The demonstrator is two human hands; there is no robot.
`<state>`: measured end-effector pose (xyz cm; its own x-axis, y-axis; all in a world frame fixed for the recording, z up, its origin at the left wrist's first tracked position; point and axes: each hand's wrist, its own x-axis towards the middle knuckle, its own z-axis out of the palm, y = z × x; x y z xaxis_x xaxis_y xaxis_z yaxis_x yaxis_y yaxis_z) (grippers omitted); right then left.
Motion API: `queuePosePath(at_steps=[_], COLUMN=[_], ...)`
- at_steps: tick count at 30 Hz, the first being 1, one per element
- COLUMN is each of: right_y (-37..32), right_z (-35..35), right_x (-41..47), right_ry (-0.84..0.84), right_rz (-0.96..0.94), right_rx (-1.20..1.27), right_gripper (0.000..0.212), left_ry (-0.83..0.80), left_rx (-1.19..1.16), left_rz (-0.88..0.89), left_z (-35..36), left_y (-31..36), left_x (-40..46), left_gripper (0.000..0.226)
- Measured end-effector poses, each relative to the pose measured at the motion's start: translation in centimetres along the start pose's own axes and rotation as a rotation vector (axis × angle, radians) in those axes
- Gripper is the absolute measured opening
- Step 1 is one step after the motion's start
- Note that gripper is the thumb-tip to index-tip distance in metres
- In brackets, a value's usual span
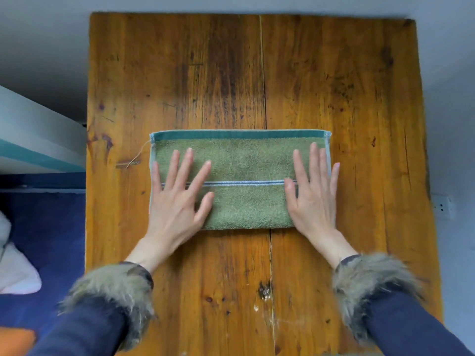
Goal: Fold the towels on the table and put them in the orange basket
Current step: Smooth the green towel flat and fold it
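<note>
A green towel with a teal band along its far edge lies folded into a long rectangle in the middle of the wooden table. A pale hem line runs across it from left to right. My left hand lies flat on the towel's left end with its fingers spread. On the right end my right hand lies flat too, fingers straight and close together. An orange corner shows at the bottom left, perhaps the basket.
White cloth lies on a dark blue surface left of the table. A loose thread trails from the towel's far left corner. A white wall socket is at the right. Bare wood surrounds the towel.
</note>
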<state>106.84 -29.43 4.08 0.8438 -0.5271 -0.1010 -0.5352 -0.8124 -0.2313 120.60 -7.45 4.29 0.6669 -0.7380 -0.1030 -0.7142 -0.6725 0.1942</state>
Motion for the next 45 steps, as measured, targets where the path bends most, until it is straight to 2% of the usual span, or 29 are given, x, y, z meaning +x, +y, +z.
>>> queuePosePath(at_steps=[3, 6, 9, 12, 14, 16, 18, 19, 22, 26, 32, 37, 42, 45], right_y=[-2.1, -0.2, 1.2, 0.5, -0.8, -2.9, -5.5, -6.7, -9.7, -10.8, -10.9, -11.0, -11.1, -11.1], right_z=[1.4, 1.5, 1.2, 0.6, 0.2, -0.3, -0.2, 0.0, 1.1, 3.2, 4.3, 4.2, 4.2, 4.1], right_x=[-2.5, -3.1, -2.9, -3.0, -3.4, -3.8, -3.7, -3.4, -2.1, -1.2, -1.3, -1.4, -1.3, -1.3], right_ry=[-0.034, -0.084, -0.129, -0.152, -0.138, -0.112, -0.106, -0.109, -0.127, -0.166, -0.113, -0.097, -0.107, -0.128], right_rz=[-0.045, 0.002, -0.038, -0.012, 0.012, -0.011, -0.071, -0.103, -0.157, -0.108, -0.091, -0.088, -0.085, -0.088], right_rx=[0.019, -0.042, -0.1, -0.11, -0.078, -0.028, 0.01, 0.015, -0.007, -0.09, -0.153, -0.153, -0.158, -0.166], right_gripper=[0.056, 0.056, 0.057, 0.058, 0.058, 0.058, 0.056, 0.056, 0.056, 0.057, 0.059, 0.059, 0.059, 0.059], left_ry=[-0.048, -0.065, -0.076, -0.06, 0.022, 0.179, 0.316, 0.333, 0.249, 0.146, 0.005, -0.057, -0.099, -0.213], left_rx=[0.017, 0.063, 0.093, -0.022, -0.201, -0.327, -0.435, -0.498, -0.601, -0.613, -0.563, -0.56, -0.873, -1.156], left_rz=[0.003, 0.005, 0.035, -0.029, -0.11, -0.23, -0.43, -0.544, -0.749, -0.781, -0.848, -0.816, -0.779, -0.864], left_z=[1.2, 1.9, 1.9, 1.4, 0.7, 0.0, -0.8, -1.2, -1.7, -1.8, -2.5, -3.9, -4.8, -5.8], left_y=[2.0, 0.8, -0.7, -1.4, -1.7, -2.0, -2.4, -2.6, -3.2, -3.4, -3.4, -3.7, -4.6, -5.0], left_x=[-1.8, -2.3, -2.5, -3.0, -3.7, -4.3, -4.4, -4.1, -2.9, -1.9, -0.6, -0.5, -0.6, -0.5], left_gripper=[0.055, 0.054, 0.053, 0.052, 0.049, 0.043, 0.035, 0.031, 0.027, 0.022, 0.018, 0.012, 0.015, 0.033])
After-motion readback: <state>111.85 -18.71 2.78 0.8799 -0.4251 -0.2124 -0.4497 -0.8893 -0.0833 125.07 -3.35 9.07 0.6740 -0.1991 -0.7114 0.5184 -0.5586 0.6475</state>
